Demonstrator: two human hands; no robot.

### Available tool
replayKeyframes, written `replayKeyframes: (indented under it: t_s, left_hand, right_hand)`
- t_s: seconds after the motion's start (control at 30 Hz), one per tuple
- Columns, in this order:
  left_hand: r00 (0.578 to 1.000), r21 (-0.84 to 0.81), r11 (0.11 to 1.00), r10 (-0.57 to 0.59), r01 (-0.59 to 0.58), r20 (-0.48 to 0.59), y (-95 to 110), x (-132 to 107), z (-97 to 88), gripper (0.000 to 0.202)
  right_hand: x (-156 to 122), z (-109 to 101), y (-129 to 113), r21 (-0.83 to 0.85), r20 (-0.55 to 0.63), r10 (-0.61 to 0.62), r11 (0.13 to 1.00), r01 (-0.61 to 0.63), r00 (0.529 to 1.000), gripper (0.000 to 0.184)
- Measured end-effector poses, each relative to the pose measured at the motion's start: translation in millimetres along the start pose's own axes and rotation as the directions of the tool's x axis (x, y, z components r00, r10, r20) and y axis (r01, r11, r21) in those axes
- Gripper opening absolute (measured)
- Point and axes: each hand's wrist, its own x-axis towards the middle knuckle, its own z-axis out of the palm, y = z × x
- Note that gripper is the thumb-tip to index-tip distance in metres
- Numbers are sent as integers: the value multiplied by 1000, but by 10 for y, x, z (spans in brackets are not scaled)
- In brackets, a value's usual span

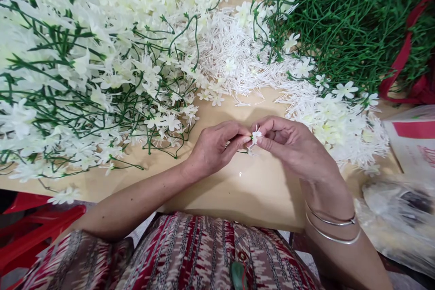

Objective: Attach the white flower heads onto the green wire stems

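Note:
Close together over the front of the table, my two hands meet at a small white artificial flower (256,136). My left hand (220,145) pinches a green stem just behind the blossom, with thumb and forefinger pressed together. Thumb and fingers of my right hand (288,142) close on the white petals from the other side. Most of the stem is hidden by my left fingers; a short dark green bit shows below them. Beyond my hands lies a heap of thin white stamens (231,50). Loose white blossoms (329,122) are piled beyond my right hand.
Green stems with white flowers (112,95) cover the left of the table (244,195). A bundle of bare green stems (350,27) lies at the back right, beside a red ribbon (397,63). Plastic bags (401,213) sit at right; a red stool (37,231) stands lower left.

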Motion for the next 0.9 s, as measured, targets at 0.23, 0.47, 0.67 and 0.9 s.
replayKeyframes:
  t_s: [0.23,0.47,0.67,0.9]
  left_hand:
    - [998,-70,996,-58,58,6,4,7,15,13]
    - [989,-152,979,-143,137,-31,34,1,28,15]
    - [997,-126,989,-81,78,-18,34,17,17,13]
    - [1000,-46,999,-20,19,-10,30,31,-10,10]
  right_hand:
    - [32,20,23,51,13,-6,999,5,1000,34]
    - [-17,-83,76,145,-60,9,989,0,998,29]
    - [-1,-33,112,68,-82,-27,997,33,996,22]
    - [-14,3,119,72,-89,-18,997,24,996,23]
